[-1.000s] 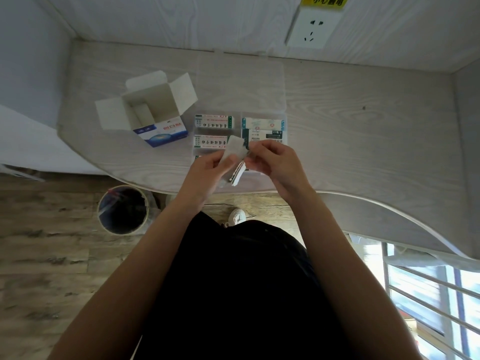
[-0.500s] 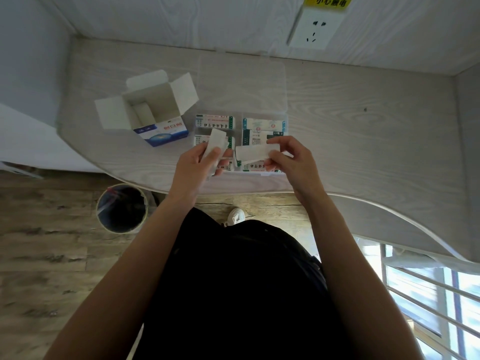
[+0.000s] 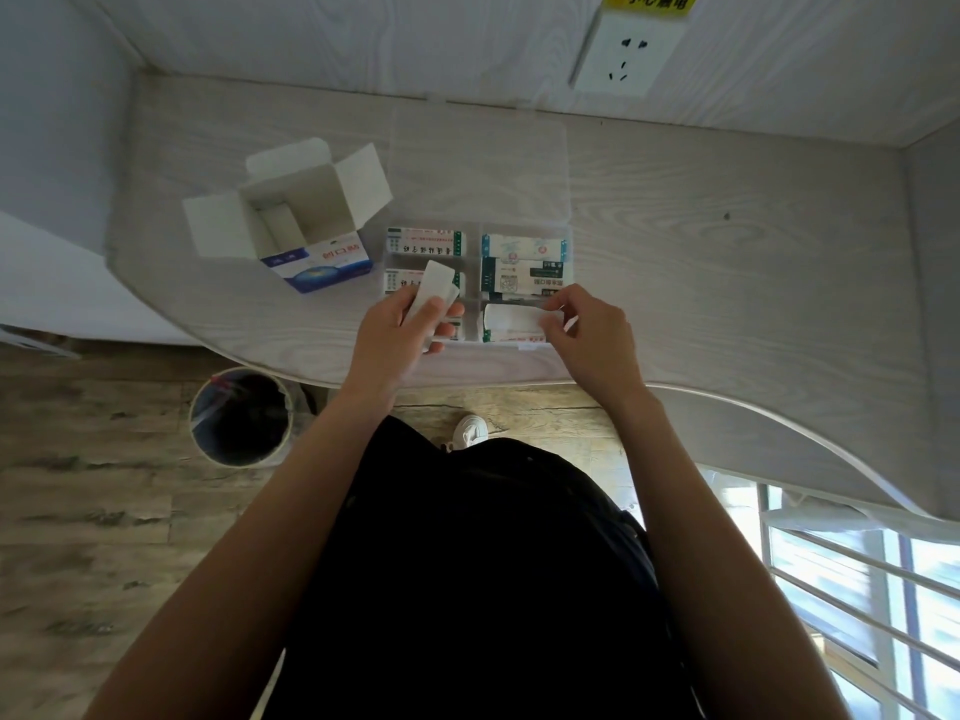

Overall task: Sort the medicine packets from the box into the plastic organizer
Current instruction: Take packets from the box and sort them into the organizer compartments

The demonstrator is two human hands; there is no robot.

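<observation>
Person is standing at a pale wood-grain counter [image 3: 727,283], both hands working over a clear plastic organizer [image 3: 569,236] whose lid [image 3: 478,163] is lying open flat toward the wall. Left hand [image 3: 400,330] is gripping a white packet [image 3: 428,293], fingers curled round its lower end, the packet sticking up tilted over the organizer's left column. Right hand [image 3: 592,335] is pinching the right end of another white packet [image 3: 514,320] between thumb and fingers [image 3: 563,302], the packet lying flat across the near right compartment. Printed medicine packets [image 3: 524,262] are already sitting in the far and middle compartments of both columns. An open cardboard box [image 3: 301,220], flaps spread, blue-and-white front facing the person, is standing just left of the organizer; a white item is showing inside, too dim to identify. A round bin [image 3: 240,415] is sitting on the wooden floor below the counter edge. A wall socket [image 3: 626,57] is showing on the back wall.
</observation>
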